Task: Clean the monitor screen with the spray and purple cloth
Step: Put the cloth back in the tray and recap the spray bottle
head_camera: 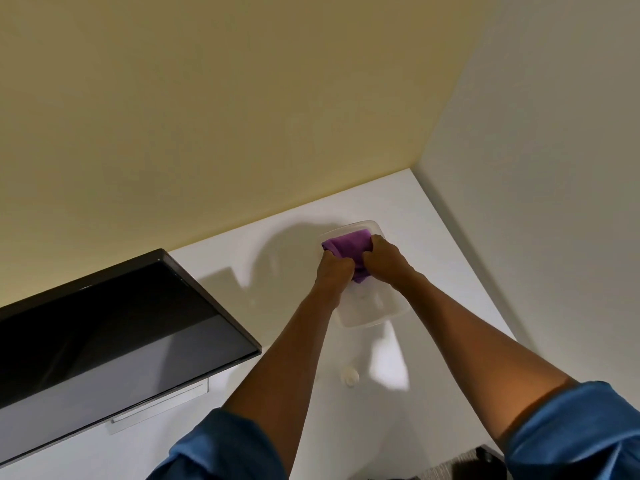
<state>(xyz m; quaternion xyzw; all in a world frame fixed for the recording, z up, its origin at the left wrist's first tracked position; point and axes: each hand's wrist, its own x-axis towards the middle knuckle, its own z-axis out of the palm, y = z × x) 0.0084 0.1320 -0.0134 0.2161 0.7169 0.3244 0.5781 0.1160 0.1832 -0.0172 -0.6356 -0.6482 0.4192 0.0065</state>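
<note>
Both hands grip the one purple cloth (348, 249), fingers curled into it: the left hand (335, 268) on its near-left part, the right hand (382, 259) on its right side. The cloth is bunched between them over the far end of a single clear plastic container (374, 311), which sits on the white surface (450, 271) toward its far right corner, near where the two walls meet.

One dark monitor (114, 327) stands at the left edge of the view, well apart from the hands, its screen unlit. One small white round thing (349, 376), possibly a cap, lies on the surface nearer the person than the container. No spray bottle is visible.

The container looks light, so pulling or wringing the cloth could drag or tip it toward the surface's edge. If the cloth is wet, drips could fall on the surface, or leave streaks on the screen.
</note>
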